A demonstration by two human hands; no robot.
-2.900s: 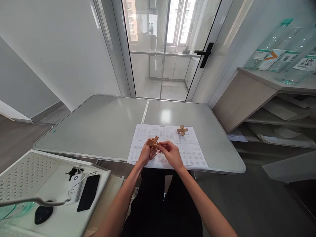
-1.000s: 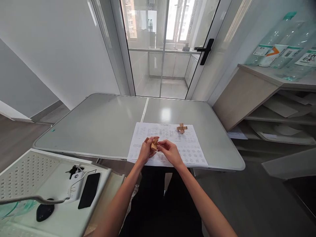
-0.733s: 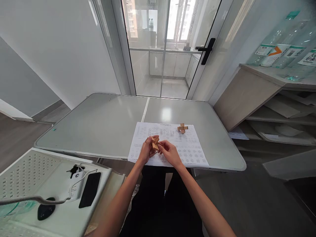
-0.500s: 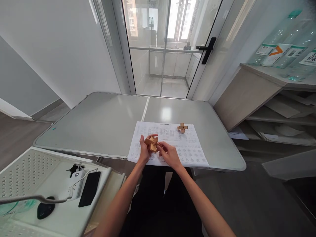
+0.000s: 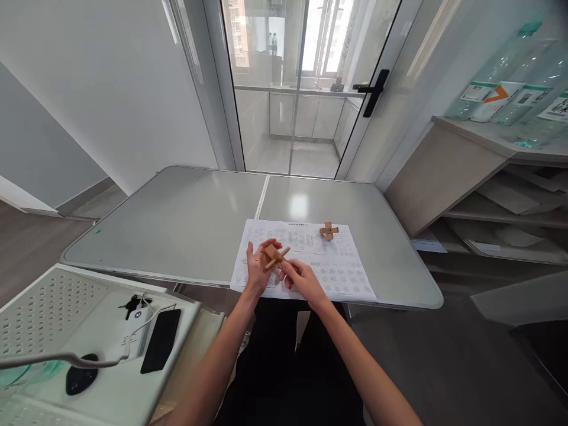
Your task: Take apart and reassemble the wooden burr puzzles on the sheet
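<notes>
Paper (image 5: 306,285) bears a wooden cross (image 5: 329,231); right hand (image 5: 305,281) pinches blocks (image 5: 272,252), widely cupped left hand (image 5: 257,270) seemingly cradling.

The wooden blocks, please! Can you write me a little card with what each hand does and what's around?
Left hand: open, thumb spread, fingers against the held block
Right hand: fingertips pinching that block
Other block: cross-shaped, on the paper near its far-right corner
Paper: printed, on the gray table
White tray: phone, black mouse
Shelf: clear bottles on top
</notes>
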